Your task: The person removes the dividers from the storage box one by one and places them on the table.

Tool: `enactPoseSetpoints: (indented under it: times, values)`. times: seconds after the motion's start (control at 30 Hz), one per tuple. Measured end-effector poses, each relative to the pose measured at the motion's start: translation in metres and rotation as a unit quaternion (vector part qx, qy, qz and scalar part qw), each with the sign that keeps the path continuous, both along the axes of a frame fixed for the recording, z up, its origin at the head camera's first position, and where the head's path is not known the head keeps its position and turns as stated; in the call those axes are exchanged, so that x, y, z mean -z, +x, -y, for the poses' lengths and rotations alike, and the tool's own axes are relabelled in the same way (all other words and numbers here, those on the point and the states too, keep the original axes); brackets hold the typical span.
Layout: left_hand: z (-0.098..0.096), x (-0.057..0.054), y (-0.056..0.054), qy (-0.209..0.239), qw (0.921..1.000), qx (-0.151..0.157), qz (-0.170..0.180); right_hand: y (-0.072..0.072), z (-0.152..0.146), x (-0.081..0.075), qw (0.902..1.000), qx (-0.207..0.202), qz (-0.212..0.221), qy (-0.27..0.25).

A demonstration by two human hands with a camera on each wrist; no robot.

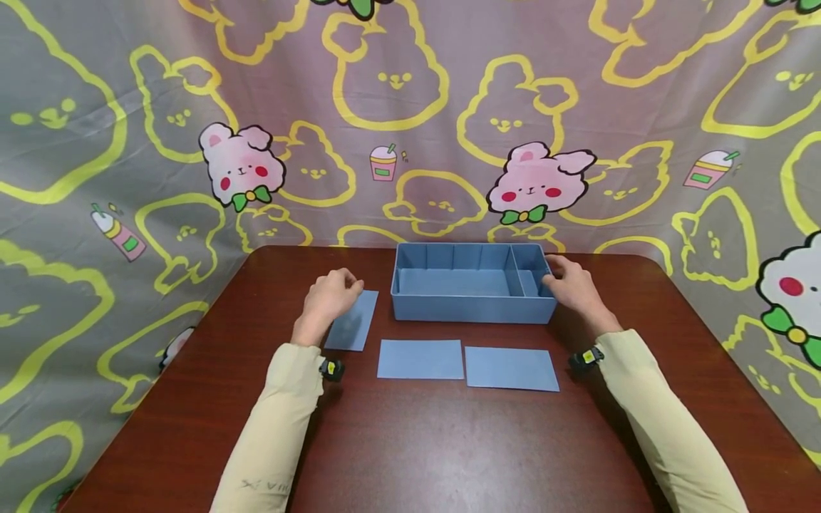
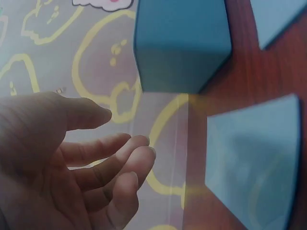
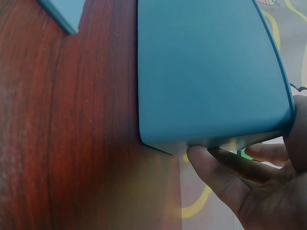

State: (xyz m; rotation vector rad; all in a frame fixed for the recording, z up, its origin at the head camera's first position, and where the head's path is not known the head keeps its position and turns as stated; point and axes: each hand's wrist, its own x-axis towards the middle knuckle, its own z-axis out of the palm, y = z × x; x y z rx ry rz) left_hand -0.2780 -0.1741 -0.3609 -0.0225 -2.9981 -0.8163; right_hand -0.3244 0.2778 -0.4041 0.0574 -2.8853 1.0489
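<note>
A blue rectangular box (image 1: 474,310) with an open top stands on the table, its inside split by a divider (image 1: 517,271) near the right end. My right hand (image 1: 573,286) grips the box's right end wall, thumb at the rim and fingers (image 3: 218,175) against the outside. To the left of the box, my left hand (image 1: 330,293) is raised over a flat blue panel (image 1: 354,324), holding nothing. In the left wrist view its fingers (image 2: 108,167) are loosely bent and apart from the panel.
Two more flat blue panels, a left one (image 1: 420,360) and a right one (image 1: 511,368), lie side by side in front of the box. Behind the dark wooden table (image 1: 449,449) hangs a patterned curtain (image 1: 423,92), close to its back edge and sides.
</note>
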Motion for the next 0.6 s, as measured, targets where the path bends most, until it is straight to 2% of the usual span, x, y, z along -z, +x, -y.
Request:
enactPoseSetpoints:
  times: [0.6]
  values:
    - [-0.052,-0.014,-0.012,0.016,0.9976,0.032,-0.060,0.002,0.001,-0.001,1.0000,0.002,0.003,0.002]
